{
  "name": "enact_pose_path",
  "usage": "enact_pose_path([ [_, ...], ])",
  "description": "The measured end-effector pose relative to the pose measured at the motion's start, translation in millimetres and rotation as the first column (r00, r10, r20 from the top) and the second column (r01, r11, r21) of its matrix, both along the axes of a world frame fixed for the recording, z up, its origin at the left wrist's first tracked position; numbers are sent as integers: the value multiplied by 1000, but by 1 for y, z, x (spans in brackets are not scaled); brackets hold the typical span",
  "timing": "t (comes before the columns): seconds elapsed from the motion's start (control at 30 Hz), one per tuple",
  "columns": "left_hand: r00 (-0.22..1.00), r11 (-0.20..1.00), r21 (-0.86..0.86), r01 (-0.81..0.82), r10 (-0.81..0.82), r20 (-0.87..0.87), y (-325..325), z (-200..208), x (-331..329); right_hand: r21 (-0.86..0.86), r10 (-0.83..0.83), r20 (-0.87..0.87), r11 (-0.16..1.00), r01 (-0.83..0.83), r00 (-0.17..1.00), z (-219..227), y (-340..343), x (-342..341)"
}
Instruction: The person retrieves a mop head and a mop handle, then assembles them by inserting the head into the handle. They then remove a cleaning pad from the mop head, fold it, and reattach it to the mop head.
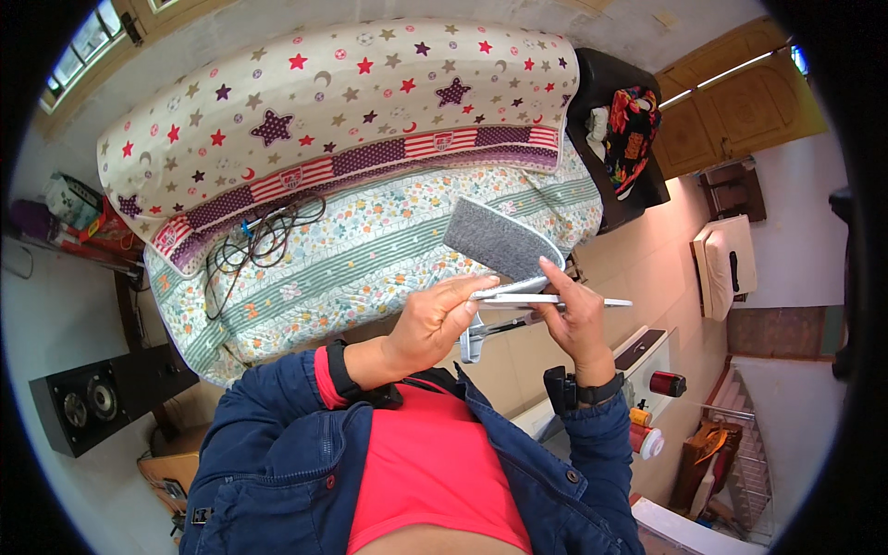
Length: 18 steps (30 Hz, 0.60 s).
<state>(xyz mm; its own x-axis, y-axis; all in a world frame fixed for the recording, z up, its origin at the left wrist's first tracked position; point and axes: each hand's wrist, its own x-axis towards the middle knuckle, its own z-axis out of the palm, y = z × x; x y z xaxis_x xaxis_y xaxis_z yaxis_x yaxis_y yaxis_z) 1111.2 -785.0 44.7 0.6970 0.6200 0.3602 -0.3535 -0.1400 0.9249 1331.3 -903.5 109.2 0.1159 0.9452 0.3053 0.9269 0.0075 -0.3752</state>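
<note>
Gripping one grey pad [495, 239], one white plate [518, 300] — two hands [428, 328] [575, 324].

No readable text or numbers; shield badges [442, 141] on starred blanket [324, 106] too small to decipher.

Sofa [650, 190] beyond mop pad [499, 239]; cable [264, 227] on sofa, left; speaker [106, 398] left; doors [754, 106] right.

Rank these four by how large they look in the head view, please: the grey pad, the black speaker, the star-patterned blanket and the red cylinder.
1. Star-patterned blanket
2. Black speaker
3. Grey pad
4. Red cylinder

This is apparent size only; the pad is nearer the camera.
</note>
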Motion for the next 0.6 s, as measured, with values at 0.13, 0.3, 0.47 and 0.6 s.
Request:
enact_pose_path([
  [0.13, 1000, 993, 115, -9, 6, 26, 2, -4, 2, 3, 20, 14, 1000, -21, 1000, 1, 2, 0],
  [0.3, 997, 989, 136, 60, -65, 34, 3, -6, 2, -5, 40, 6, 999, -40, 999, 3, 3, -1],
  [0.47, 984, 984, 95, 150, -158, 81, 1, 0, 0, -9, 99, 23, 995, -99, 995, 6, 2, 0],
  [0.6, 949, 940, -139, 312, -314, 10, 9, 3, -10, 32, 98, 31, 995, -99, 995, 3, 1, -2],
])
